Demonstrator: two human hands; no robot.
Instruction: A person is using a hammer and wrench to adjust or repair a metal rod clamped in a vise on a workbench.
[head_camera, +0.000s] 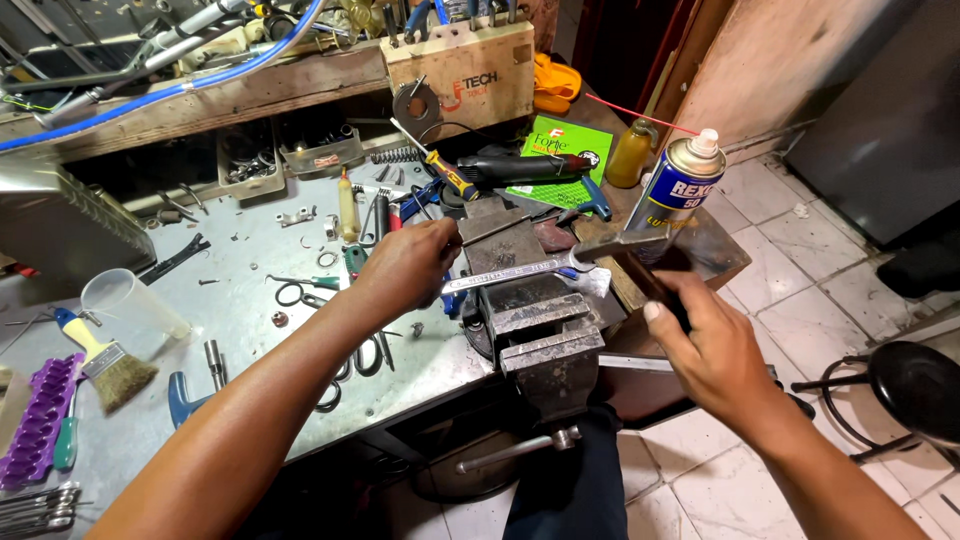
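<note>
My left hand (405, 265) grips the handle end of a silver combination wrench (520, 271) that lies across the top of a grey bench vise (535, 320). My right hand (705, 345) holds a hammer (640, 262) by its dark handle, its metal head blurred just right of the wrench's open end. Both hands hover over the vise at the front edge of the metal workbench (240, 270).
A blue-and-yellow spray can (675, 185) with a red straw and a yellow bottle (630, 155) stand behind the vise. Scissors (300, 292), a paintbrush (105, 360), a clear cup (130, 305), screwdrivers and loose hardware litter the bench. A black stool (905, 385) stands on the tiled floor at right.
</note>
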